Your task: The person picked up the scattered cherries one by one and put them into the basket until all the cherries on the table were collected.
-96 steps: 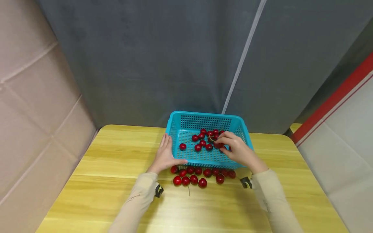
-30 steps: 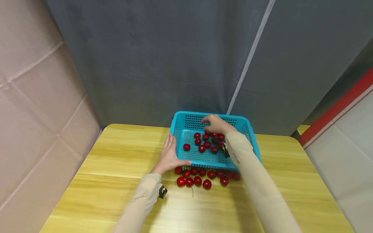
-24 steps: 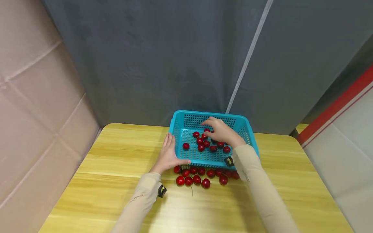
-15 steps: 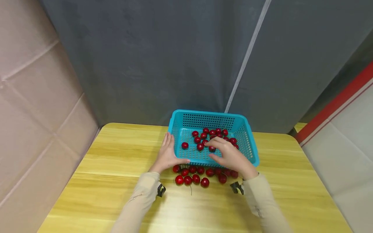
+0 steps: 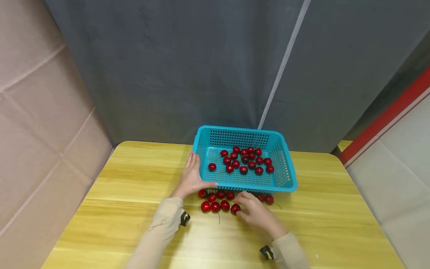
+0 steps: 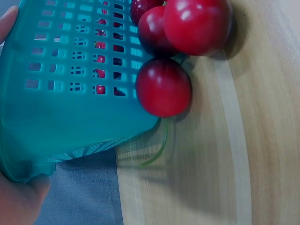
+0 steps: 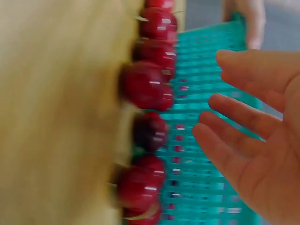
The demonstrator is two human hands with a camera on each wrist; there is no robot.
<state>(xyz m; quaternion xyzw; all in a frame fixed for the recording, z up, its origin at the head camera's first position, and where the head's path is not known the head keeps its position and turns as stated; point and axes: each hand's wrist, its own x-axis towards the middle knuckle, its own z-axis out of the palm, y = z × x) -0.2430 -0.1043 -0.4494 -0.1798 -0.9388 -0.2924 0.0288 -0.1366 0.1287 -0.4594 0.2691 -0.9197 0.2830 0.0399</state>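
A turquoise perforated plastic basket [image 5: 290, 188] stands on the table, with several dark red cherries [image 5: 243, 170] spread over its floor. My left hand [image 5: 192, 180] rests against its near left corner, straight fingers along the left side and thumb along the front rim. In front of the basket lie more cherries [image 5: 206, 206] in two loose rows. My right hand [image 5: 256, 213] reaches over their right part, fingertips close to one cherry [image 5: 235, 209]. The right wrist view shows that hand [image 7: 262, 140] with parted fingers and nothing in it. One cherry [image 6: 163, 88] with a green stem sits against the basket's wall.
The wood-grain table [image 5: 141, 179] ends at a dark grey curtain [image 5: 168, 74] behind the basket. Pale padded panels [image 5: 40, 149] rise at the left. A red-edged white panel [image 5: 403, 160] stands at the right.
My right hand, earlier pinching a cherry in the basket and then among the cherries there, has come out toward me to the cherries in front. My left hand stays at the corner.
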